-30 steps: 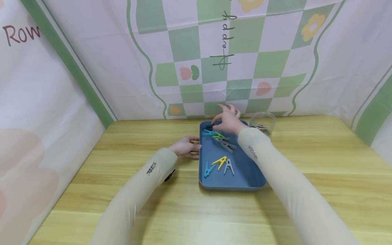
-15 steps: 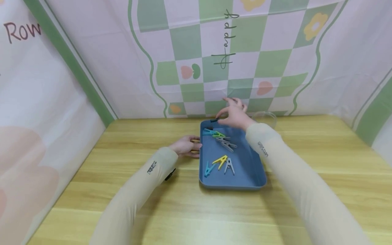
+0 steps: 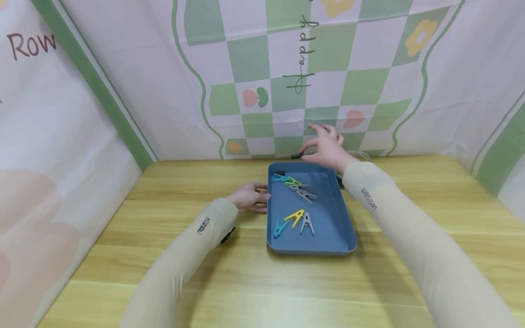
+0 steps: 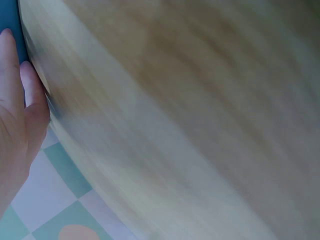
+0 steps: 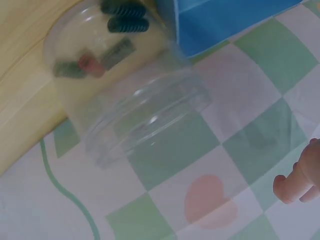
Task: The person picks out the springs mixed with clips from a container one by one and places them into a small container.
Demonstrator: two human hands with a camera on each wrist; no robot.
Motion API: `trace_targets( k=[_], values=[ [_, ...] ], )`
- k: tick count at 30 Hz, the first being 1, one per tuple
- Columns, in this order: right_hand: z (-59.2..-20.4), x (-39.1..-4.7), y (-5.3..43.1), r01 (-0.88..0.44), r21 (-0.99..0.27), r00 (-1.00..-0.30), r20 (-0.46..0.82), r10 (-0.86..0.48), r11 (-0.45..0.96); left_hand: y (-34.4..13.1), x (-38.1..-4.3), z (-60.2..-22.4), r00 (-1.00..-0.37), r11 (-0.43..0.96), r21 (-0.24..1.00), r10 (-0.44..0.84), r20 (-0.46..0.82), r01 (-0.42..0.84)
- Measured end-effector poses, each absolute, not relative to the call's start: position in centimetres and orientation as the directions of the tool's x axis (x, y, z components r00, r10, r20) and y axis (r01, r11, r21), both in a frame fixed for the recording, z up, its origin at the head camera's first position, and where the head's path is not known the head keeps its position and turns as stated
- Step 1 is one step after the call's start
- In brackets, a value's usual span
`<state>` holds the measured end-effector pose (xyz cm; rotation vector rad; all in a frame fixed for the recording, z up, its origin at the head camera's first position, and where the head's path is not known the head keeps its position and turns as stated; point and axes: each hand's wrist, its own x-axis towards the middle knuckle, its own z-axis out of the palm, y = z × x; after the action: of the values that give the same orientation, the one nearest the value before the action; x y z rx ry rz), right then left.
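My right hand (image 3: 326, 148) pinches a small dark ribbed piece (image 3: 297, 156) between thumb and finger, raised just beyond the tray's far edge; the other fingers are spread. A blue rectangular tray (image 3: 328, 205) holds clothespins: a blue one (image 3: 280, 227), a yellow one (image 3: 295, 217) and a grey one (image 3: 306, 223) near the front. Farther back lie a green clothespin (image 3: 293, 181), grey ones (image 3: 303, 195) and another blue one (image 3: 280, 178), with a dark ribbed piece (image 3: 280, 173) in the corner. My left hand (image 3: 248, 197) touches the tray's left side, fingers extended.
A clear round jar (image 5: 150, 120) stands right of the tray's far end, partly behind my right hand in the head view. Dark ribbed pieces (image 5: 127, 24) and a small red thing (image 5: 91, 65) show inside it. A patterned cloth (image 3: 287, 91) hangs behind the table (image 3: 184, 282).
My right hand has lifted the dark ribbed piece from the tray's far left corner and moved right and upward, past the tray's far edge. The left hand has stayed at the tray's side.
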<state>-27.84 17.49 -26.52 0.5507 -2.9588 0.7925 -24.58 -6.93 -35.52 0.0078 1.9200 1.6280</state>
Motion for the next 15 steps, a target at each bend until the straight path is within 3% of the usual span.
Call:
trace_targets(
  k=[15],
  values=[
    [-26.1, -27.3, 22.4, -0.342, -0.448, -0.940, 0.173, -0.295, 0.826, -7.0, -24.5, -35.6, -0.808, 0.242, 0.896, 0.389, -0.442, -0.373]
  ],
)
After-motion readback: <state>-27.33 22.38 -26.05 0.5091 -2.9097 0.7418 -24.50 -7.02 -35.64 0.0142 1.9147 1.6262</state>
